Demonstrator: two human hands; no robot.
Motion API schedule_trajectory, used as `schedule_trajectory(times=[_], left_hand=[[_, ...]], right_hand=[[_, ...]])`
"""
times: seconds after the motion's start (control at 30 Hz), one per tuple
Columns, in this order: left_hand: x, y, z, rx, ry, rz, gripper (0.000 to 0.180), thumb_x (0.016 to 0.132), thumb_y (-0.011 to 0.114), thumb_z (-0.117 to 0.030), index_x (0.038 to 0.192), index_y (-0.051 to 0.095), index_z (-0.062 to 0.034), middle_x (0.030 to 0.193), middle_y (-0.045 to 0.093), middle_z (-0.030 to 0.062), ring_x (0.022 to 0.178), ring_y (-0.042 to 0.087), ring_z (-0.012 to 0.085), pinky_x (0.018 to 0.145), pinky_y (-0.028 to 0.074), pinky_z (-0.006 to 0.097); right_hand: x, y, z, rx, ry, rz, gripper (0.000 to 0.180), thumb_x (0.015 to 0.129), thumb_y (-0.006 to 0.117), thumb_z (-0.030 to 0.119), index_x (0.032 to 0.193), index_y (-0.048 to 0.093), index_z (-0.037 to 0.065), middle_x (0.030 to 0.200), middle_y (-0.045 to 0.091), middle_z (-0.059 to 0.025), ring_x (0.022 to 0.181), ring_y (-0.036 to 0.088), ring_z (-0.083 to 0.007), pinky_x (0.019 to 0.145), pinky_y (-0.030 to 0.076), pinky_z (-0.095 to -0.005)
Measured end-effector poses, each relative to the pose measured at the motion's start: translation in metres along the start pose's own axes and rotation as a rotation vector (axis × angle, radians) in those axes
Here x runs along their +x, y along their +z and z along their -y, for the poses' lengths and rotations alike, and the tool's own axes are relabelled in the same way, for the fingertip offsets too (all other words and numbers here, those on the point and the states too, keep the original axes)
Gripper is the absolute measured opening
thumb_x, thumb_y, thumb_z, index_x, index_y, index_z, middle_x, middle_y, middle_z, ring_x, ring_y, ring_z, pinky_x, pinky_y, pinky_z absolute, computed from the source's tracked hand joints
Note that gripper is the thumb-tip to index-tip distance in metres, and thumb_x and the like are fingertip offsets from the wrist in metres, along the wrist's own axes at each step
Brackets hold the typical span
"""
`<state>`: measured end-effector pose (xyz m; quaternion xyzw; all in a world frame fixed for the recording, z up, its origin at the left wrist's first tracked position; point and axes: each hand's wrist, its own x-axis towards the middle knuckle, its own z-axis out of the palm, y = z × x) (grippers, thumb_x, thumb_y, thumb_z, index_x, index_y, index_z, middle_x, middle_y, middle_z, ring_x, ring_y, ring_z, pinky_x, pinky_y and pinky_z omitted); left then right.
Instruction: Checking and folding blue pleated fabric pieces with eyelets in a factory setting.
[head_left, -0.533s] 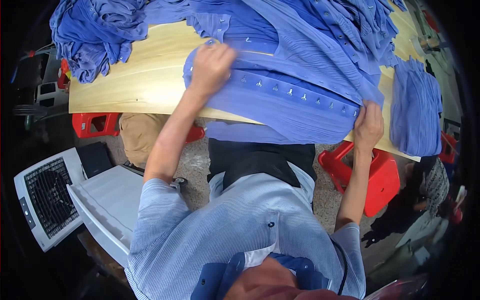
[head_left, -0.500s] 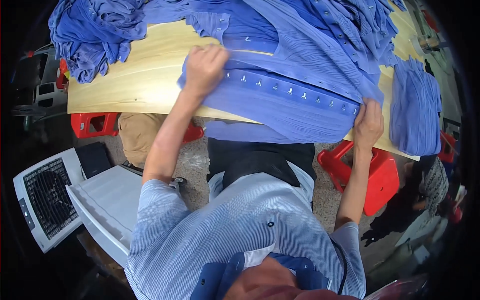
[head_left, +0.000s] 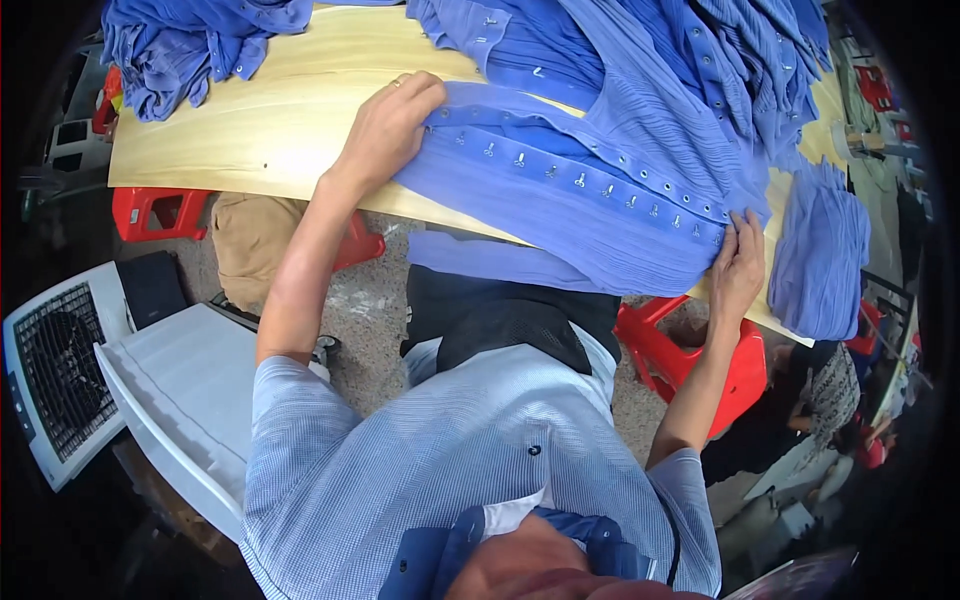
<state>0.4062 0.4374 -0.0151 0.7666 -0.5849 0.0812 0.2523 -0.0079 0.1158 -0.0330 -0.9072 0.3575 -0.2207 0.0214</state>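
A blue pleated garment (head_left: 540, 235) lies across the table's near edge, its lower part hanging over toward my lap. Along it runs a strip with a row of metal hooks (head_left: 580, 180); beside that, on the far side, is an edge with metal eyelets (head_left: 645, 172). At the garment's left end my left hand (head_left: 388, 128) is closed on the cloth, a ring on one finger. My right hand (head_left: 738, 268) pinches the right end of the hook strip, its fingertips on top of the fabric. The thumb there is mostly hidden.
More blue garments are heaped on the wooden table (head_left: 290, 110), at the far left (head_left: 190, 60) and far right. A folded blue stack (head_left: 820, 250) sits at the right. Red stools (head_left: 735, 370) stand below, and a grey-white appliance with a grille (head_left: 65, 360) is at left.
The eyelet edge has turned up and spread, so more eyelets show beside the hooks. My left hand's fist has loosened a little, and my right fingers lie farther over the cloth.
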Motion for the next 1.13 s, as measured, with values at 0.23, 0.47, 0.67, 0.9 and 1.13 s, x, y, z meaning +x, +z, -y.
schedule_trajectory(times=[0.23, 0.47, 0.67, 0.9, 1.13], left_hand=[[-0.033, -0.015, 0.003, -0.132, -0.076, 0.170, 0.034, 0.086, 0.065, 0.008, 0.119, 0.061, 0.0000, 0.152, 0.066, 0.0148, 0.141, 0.062, 0.0401, 0.117, 0.053, 0.048], [-0.059, -0.021, -0.008, -0.067, -0.018, 0.159, 0.020, 0.102, 0.070, -0.012, 0.115, 0.059, 0.0004, 0.160, 0.062, 0.0163, 0.150, 0.057, 0.0390, 0.128, 0.045, 0.051], [-0.065, -0.006, -0.002, -0.241, -0.123, 0.009, 0.031, 0.107, 0.071, -0.012, 0.135, 0.069, 0.0002, 0.147, 0.072, 0.0151, 0.143, 0.065, 0.0358, 0.119, 0.053, 0.048], [-0.063, 0.000, 0.008, -0.420, -0.174, -0.175, 0.019, 0.103, 0.075, -0.005, 0.121, 0.079, 0.0007, 0.124, 0.081, 0.0139, 0.122, 0.076, 0.0299, 0.104, 0.061, 0.040], [-0.060, -0.001, 0.014, -0.414, -0.292, -0.170, 0.019, 0.104, 0.070, 0.000, 0.121, 0.081, -0.0009, 0.118, 0.081, 0.0159, 0.112, 0.076, 0.0291, 0.097, 0.060, 0.040]], right_hand=[[0.005, 0.015, -0.014, 0.020, 0.016, 0.126, 0.053, 0.114, 0.065, 0.027, 0.157, 0.058, -0.003, 0.171, 0.047, -0.0297, 0.157, 0.047, -0.0470, 0.128, 0.040, -0.0494], [0.023, 0.017, -0.037, 0.016, -0.124, 0.193, 0.057, 0.119, 0.056, 0.034, 0.170, 0.048, 0.011, 0.179, 0.037, -0.0249, 0.168, 0.031, -0.0422, 0.135, 0.023, -0.0557], [0.037, -0.021, 0.074, 0.187, -0.197, -0.009, 0.045, 0.097, 0.076, 0.001, 0.142, 0.072, 0.005, 0.148, 0.071, -0.0191, 0.139, 0.066, -0.0378, 0.117, 0.050, -0.0522], [0.042, 0.044, 0.301, 0.629, -0.678, 0.173, 0.026, 0.089, 0.082, -0.001, 0.114, 0.079, 0.001, 0.112, 0.077, -0.0130, 0.097, 0.072, -0.0318, 0.087, 0.059, -0.0450], [0.040, 0.080, 0.331, 0.516, -0.616, 0.191, 0.034, 0.089, 0.085, 0.004, 0.123, 0.081, 0.002, 0.121, 0.076, -0.0157, 0.105, 0.070, -0.0348, 0.093, 0.058, -0.0449]])
